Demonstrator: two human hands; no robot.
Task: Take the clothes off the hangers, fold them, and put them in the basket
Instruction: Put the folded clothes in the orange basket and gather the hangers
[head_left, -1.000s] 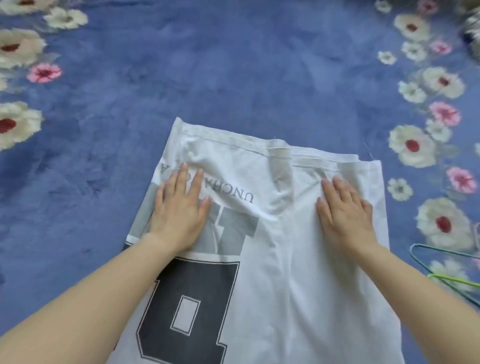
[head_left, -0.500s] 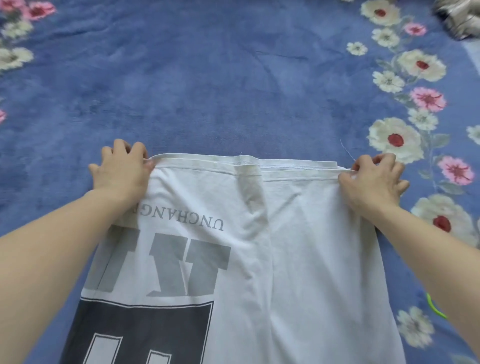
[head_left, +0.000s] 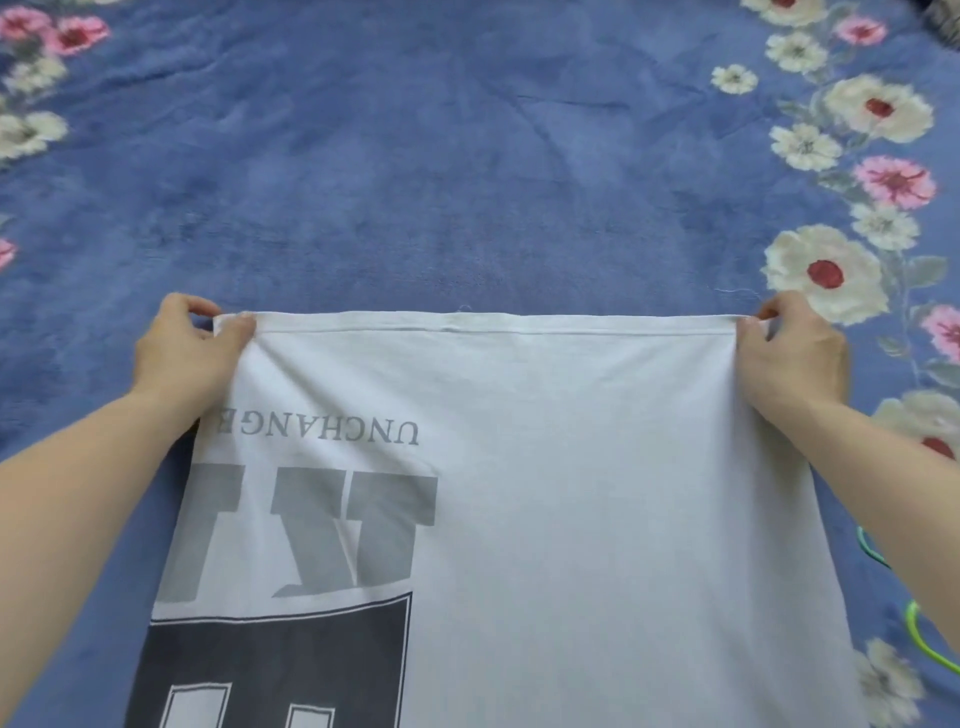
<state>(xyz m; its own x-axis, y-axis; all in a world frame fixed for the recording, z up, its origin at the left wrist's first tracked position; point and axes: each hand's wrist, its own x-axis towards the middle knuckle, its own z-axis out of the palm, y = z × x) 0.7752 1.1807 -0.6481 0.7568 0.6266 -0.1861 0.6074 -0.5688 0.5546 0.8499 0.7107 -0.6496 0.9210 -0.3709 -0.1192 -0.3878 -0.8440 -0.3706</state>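
A white T-shirt (head_left: 571, 467) with grey and black print lies spread on the blue floral blanket (head_left: 415, 156), its hem at the far side, pulled straight. My left hand (head_left: 182, 353) pinches the hem's left corner between thumb and fingers. My right hand (head_left: 795, 358) pinches the hem's right corner the same way. The shirt's near part runs out of the frame at the bottom. No basket is in view.
Green and teal wire hangers (head_left: 919, 629) lie on the blanket at the right edge, just beside my right forearm. A dark object (head_left: 943, 21) peeks in at the top right corner. Open blanket stretches beyond the hem.
My hands went from pressing flat on the shirt to gripping its far corners, then moved apart, stretching the hem taut and smoothing the middle crease.
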